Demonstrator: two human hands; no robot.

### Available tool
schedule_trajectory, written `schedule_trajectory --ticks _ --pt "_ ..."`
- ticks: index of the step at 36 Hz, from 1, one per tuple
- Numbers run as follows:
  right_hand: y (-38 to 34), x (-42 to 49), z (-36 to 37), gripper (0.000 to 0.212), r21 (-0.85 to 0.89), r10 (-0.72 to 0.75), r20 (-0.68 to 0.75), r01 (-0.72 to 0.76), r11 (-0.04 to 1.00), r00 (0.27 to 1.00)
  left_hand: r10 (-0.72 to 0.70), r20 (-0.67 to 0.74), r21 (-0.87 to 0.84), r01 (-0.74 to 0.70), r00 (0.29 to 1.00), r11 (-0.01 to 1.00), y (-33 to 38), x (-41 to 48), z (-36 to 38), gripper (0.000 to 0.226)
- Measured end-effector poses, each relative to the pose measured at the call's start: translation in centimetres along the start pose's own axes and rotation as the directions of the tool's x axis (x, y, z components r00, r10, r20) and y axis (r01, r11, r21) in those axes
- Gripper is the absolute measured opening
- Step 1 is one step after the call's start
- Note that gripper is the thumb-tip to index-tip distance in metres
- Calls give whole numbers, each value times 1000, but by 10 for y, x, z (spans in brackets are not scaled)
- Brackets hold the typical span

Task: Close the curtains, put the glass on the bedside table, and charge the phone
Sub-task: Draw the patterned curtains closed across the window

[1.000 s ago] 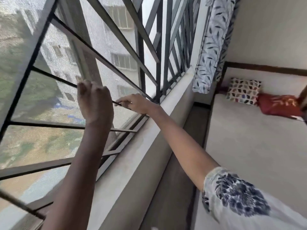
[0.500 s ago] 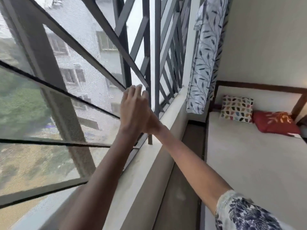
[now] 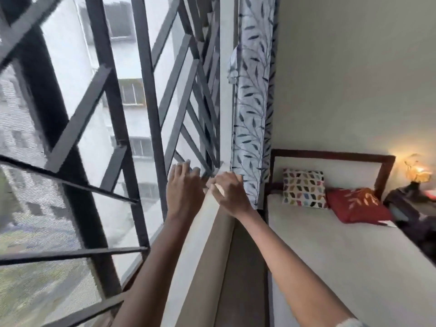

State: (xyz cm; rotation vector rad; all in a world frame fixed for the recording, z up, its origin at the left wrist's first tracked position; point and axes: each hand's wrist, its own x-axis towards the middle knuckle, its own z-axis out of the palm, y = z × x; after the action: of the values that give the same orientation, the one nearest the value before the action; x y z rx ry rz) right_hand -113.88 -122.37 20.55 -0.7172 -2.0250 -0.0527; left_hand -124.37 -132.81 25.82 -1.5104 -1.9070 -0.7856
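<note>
A white curtain with a dark leaf print point(image 3: 252, 114) hangs bunched in a narrow column at the window's right end, beside the bed's headboard. My left hand point(image 3: 184, 192) is raised flat against the lower window grille point(image 3: 151, 109), fingers extended and holding nothing. Just right of it, my right hand point(image 3: 230, 195) rests on the far end of the pale window sill point(image 3: 195, 256) with its fingers curled; what they grip is hidden. The hand is a short way left of the curtain's lower hem. A dark bedside table point(image 3: 405, 199) stands at the far right. No glass or phone is visible.
A bed with a pale sheet point(image 3: 342, 256) runs along the right, with a patterned cushion point(image 3: 304, 187) and a red cushion point(image 3: 356, 205) at the wooden headboard point(image 3: 330, 155). A lit lamp point(image 3: 416, 171) stands on the bedside table. A narrow floor gap separates sill and bed.
Both hands have moved right along the window toward the curtain, from the mesh pane to the sill's far end. The view has swung right, bringing the lamp and bedside table into sight.
</note>
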Motion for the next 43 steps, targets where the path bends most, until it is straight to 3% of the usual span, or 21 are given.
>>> schedule_trajectory --ticks 11,23,29,34,37,39,41,43 --pt "111 85 34 33 -65 78 104 -72 995 991 4 69 -76 1 998 997 30 95 107 23" --pt "242 184 57 35 -14 219 -147 -223 975 965 117 115 -121 -103 987 987 65 210 205 33" --pt "288 195 69 35 37 352 -342 -362 931 871 220 133 -262 -180 966 948 93 248 232 35" --pt "330 228 74 66 262 486 -410 -411 873 772 283 82 -338 -240 956 910 114 286 255 40" --pt "356 250 80 75 467 570 -298 -404 786 765 250 -4 -412 -230 968 882 123 315 274 47" --pt "370 261 85 59 472 556 -201 -417 776 807 174 -38 -463 -172 984 870 130 334 290 57" --pt "382 271 89 35 449 470 -239 -332 829 850 162 -36 -478 -159 986 864 141 356 306 68" --pt "386 277 95 31 440 389 -288 -240 866 875 153 -20 -472 -144 988 870 149 372 317 77"
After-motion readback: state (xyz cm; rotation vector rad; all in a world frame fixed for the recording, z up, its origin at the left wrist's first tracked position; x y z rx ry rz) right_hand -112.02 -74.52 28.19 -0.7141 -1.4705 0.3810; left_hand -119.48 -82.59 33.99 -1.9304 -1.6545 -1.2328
